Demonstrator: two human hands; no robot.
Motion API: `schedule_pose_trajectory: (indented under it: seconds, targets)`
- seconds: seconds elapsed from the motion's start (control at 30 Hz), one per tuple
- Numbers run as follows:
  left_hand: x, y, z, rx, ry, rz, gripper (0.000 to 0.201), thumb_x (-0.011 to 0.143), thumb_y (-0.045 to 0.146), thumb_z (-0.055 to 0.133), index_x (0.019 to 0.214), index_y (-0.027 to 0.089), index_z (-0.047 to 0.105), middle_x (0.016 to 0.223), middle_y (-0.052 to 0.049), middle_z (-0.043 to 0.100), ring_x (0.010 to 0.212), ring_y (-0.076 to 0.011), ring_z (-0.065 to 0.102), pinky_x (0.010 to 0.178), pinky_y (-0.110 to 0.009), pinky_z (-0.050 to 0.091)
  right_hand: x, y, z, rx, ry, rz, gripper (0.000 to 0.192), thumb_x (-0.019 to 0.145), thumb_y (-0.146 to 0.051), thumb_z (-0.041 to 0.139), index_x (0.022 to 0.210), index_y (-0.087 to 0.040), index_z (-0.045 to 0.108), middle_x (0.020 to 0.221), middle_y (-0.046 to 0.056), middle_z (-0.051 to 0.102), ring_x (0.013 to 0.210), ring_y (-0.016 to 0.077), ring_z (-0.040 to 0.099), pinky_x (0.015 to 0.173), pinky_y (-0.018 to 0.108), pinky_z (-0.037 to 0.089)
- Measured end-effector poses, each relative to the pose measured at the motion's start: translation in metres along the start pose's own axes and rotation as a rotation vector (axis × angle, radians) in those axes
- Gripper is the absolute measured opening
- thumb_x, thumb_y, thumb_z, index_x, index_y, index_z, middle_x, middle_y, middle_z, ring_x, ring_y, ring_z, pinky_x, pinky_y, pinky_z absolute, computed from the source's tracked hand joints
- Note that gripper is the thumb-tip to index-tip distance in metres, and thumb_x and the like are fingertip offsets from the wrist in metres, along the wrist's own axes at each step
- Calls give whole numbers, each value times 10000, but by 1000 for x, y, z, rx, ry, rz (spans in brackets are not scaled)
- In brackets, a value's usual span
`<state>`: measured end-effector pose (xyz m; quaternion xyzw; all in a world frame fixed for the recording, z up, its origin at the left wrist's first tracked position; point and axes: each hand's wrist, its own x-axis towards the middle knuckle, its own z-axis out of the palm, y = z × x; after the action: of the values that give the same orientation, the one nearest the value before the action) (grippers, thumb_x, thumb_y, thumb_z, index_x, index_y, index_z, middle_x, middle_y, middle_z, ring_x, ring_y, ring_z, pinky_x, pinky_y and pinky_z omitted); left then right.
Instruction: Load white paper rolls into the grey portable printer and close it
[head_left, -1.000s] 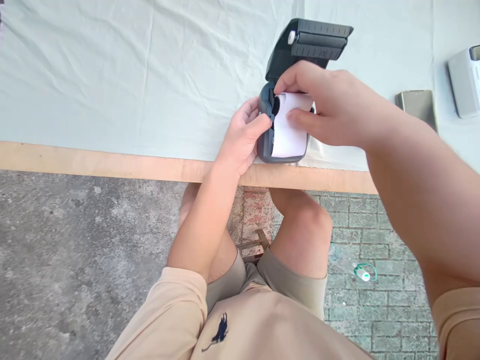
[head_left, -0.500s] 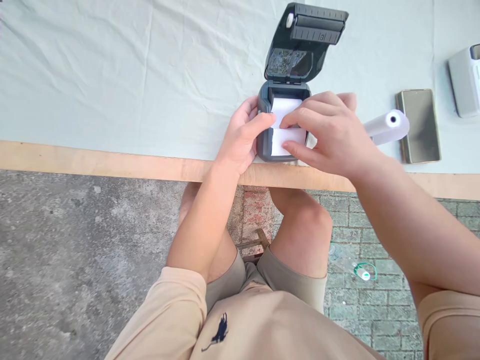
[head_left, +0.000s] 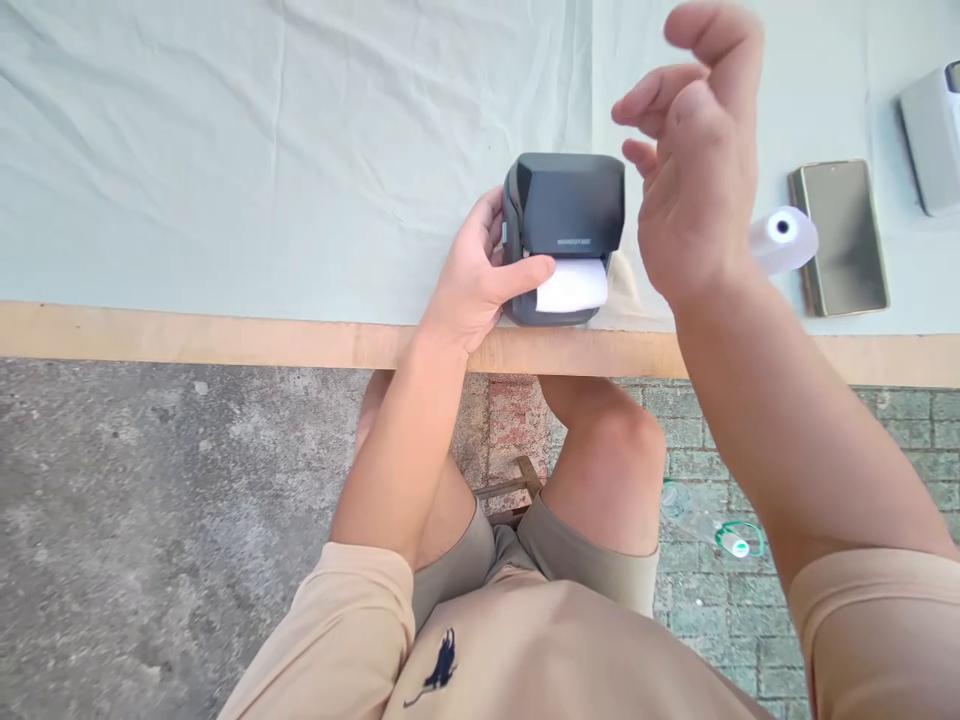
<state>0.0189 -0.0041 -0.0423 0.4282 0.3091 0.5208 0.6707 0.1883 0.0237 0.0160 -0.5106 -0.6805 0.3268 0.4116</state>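
Observation:
A small dark grey printer [head_left: 564,210] sits near the table's front edge with its lid down. A strip of white paper [head_left: 572,286] sticks out of its front slot. My left hand [head_left: 474,278] grips the printer's left side, the thumb resting on the paper's left end. My right hand [head_left: 694,155] hovers above and to the right of the printer, fingers loosely spread, holding nothing.
A white paper roll [head_left: 782,238] lies right of the printer, beside a phone [head_left: 838,237] lying flat. A light grey device [head_left: 932,135] sits at the far right edge. A pale cloth [head_left: 262,150] covers the table; its wooden edge [head_left: 225,340] runs in front.
The printer's lid has gone from open to closed over the paper. My right hand has lifted off the paper and risen above the printer. The left hand kept its hold.

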Motion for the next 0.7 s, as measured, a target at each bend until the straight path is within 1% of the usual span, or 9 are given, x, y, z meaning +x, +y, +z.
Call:
schedule_pose_trajectory:
  seconds: [0.07, 0.1, 0.17, 0.2, 0.3, 0.4, 0.5, 0.6, 0.7]
  targets:
    - [0, 0, 0, -23, -34, 11, 597, 613, 397, 786, 1114, 243, 499, 1116, -39, 589, 1177, -275, 557, 977, -411, 496, -8, 3, 3, 115, -78, -56, 343, 863, -483, 468, 1185, -367, 449, 1197, -10, 530, 1190, 198, 482, 1017, 413, 434]
    - [0, 0, 0, -28, -30, 19, 582, 636, 435, 780, 1111, 246, 501, 1110, -35, 593, 1191, -270, 553, 986, -407, 492, -12, 5, 4, 165, -137, -43, 366, 827, -493, 550, 1165, -374, 476, 1188, -14, 538, 1140, 201, 516, 976, 404, 465]
    - [0, 0, 2, -28, 4, 29, 559, 665, 488, 768, 1097, 245, 508, 1099, -29, 598, 1214, -269, 544, 1001, -407, 486, -19, 9, 6, 221, -244, 28, 456, 777, -474, 648, 1182, -380, 462, 1163, -13, 547, 1005, 180, 575, 875, 373, 513]
    - [-1, 1, 3, -27, 24, 25, 553, 671, 499, 765, 1092, 243, 512, 1100, -28, 599, 1221, -272, 542, 1006, -408, 485, -21, 11, 6, 251, -266, 59, 494, 767, -467, 670, 1197, -371, 446, 1134, -8, 553, 946, 168, 588, 828, 357, 525]
    - [-5, 6, 7, -12, 62, -25, 521, 695, 471, 764, 1102, 244, 532, 1124, -26, 609, 1232, -269, 541, 1019, -388, 484, -22, 12, 6, 286, -265, 101, 599, 724, -475, 719, 1219, -347, 407, 1126, 4, 556, 913, 159, 596, 770, 327, 532]
    - [-9, 12, 11, -4, 79, -62, 438, 747, 415, 734, 1112, 246, 560, 1109, -15, 632, 1239, -249, 539, 1025, -351, 487, -23, 9, 5, 224, -268, 152, 691, 684, -509, 743, 1239, -360, 358, 1157, 16, 562, 892, 175, 607, 709, 325, 533]
    - [-10, 15, 12, -44, 86, -60, 313, 870, 441, 569, 1103, 233, 595, 1041, -9, 660, 1265, -226, 520, 1040, -327, 482, -26, 7, 5, 164, -252, 192, 643, 725, -506, 702, 1237, -360, 341, 1168, 22, 568, 846, 173, 614, 672, 320, 526]
    - [-7, 13, 9, -60, 108, -87, 295, 953, 363, 398, 1123, 240, 606, 1004, -5, 679, 1278, -193, 507, 1056, -315, 475, -30, 7, 3, 121, -171, 171, 525, 775, -435, 645, 1219, -333, 382, 1250, 40, 525, 903, 170, 603, 732, 321, 526]
    - [-4, 12, 6, -37, 133, -118, 291, 954, 312, 396, 1158, 259, 597, 1024, -10, 684, 1284, -184, 497, 1069, -334, 467, -33, 9, -4, 119, -152, 78, 558, 749, -344, 658, 1244, -322, 401, 1340, 57, 440, 1044, 186, 564, 835, 330, 520]
